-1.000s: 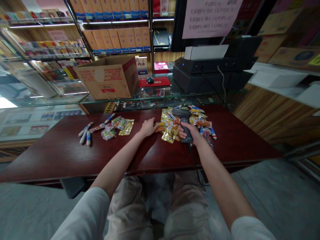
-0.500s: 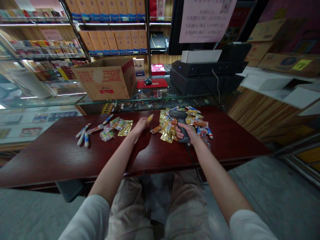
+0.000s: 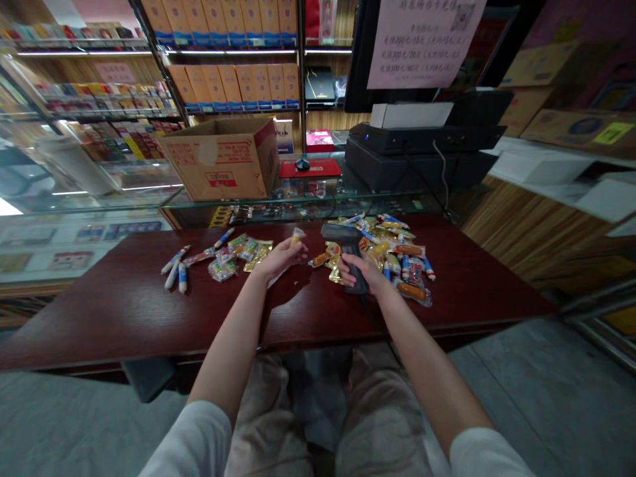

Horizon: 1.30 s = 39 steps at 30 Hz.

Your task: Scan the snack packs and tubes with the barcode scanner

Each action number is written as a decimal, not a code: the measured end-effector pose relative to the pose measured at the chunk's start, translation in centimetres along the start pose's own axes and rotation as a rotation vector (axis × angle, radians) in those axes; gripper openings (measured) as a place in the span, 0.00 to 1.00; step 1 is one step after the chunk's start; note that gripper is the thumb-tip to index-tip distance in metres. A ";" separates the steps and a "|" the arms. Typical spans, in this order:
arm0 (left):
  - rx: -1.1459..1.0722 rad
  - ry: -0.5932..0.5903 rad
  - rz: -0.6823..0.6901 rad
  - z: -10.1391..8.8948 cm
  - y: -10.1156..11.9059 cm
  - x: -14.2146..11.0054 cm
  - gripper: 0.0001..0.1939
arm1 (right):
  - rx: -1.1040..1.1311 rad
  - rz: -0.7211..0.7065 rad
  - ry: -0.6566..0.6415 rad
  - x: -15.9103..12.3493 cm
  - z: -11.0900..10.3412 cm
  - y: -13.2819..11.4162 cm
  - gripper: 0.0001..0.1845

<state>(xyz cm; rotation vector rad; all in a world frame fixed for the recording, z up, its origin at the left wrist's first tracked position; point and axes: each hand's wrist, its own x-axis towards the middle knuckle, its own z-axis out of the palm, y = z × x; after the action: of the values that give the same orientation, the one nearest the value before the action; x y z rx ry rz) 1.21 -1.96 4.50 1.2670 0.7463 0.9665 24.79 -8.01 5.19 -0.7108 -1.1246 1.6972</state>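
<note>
Shelves of orange-and-blue boxes rose behind a glass counter, which carried an open cardboard carton, a computer mouse on a red mat, and a black till machine. Nearer the person stood a dark red wooden table, with the snacks lying on it in two groups. To the left lay a smaller spread of packets and a few white-and-blue tube sticks. To the right sat a larger heap of gold and clear packets (sausages showed through some of the wrappers). Most of the packets were in the right heap, with fewer on the left.

The left hand was raised off the table, its fingers curled and pinching a small yellow-wrapped packet between the two groups. The right hand was closed firmly around the grip of a black handheld barcode scanner, whose head pointed toward that packet and sat near it without touching.

A second earlier, the left hand had rested low on the table against the right heap. It had since risen and moved slightly toward the person, packet in its fingers, while the scanner stayed in the right hand.
</note>
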 end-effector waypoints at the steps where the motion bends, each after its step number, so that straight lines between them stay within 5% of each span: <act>1: 0.032 -0.004 0.012 0.0 -0.1 0.0 0.26 | 0.001 0.009 -0.003 -0.1 -0.1 0.0 0.20; 19: 0.511 0.089 -0.034 -0.6 -1.0 1.5 0.20 | -0.005 0.067 0.016 -0.3 -0.6 0.6 0.17; 21: 0.755 0.197 0.027 -0.4 -0.4 1.3 0.18 | 0.005 0.061 0.017 -0.3 -0.7 0.6 0.17; 27: 1.371 0.894 0.030 -1.7 1.3 -0.8 0.19 | 0.069 0.017 0.092 -0.4 -1.1 0.2 0.20; 32: 1.389 1.044 -0.111 -3.3 0.9 -1.6 0.22 | 0.081 -0.028 0.123 -0.4 -1.4 0.1 0.20; 35: 1.394 0.969 0.011 -2.2 0.7 -1.1 0.25 | 0.090 -0.036 0.135 -0.3 -1.4 0.0 0.20; 39: 1.325 0.439 0.209 1.2 -0.3 0.2 0.23 | 0.110 -0.024 0.174 -0.3 -1.5 -0.2 0.21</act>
<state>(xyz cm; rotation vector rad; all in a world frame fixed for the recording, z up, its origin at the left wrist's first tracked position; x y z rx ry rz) 2.43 -2.32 4.45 2.3168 1.7821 0.9078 26.23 -7.74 4.79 -0.7563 -0.9088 1.6300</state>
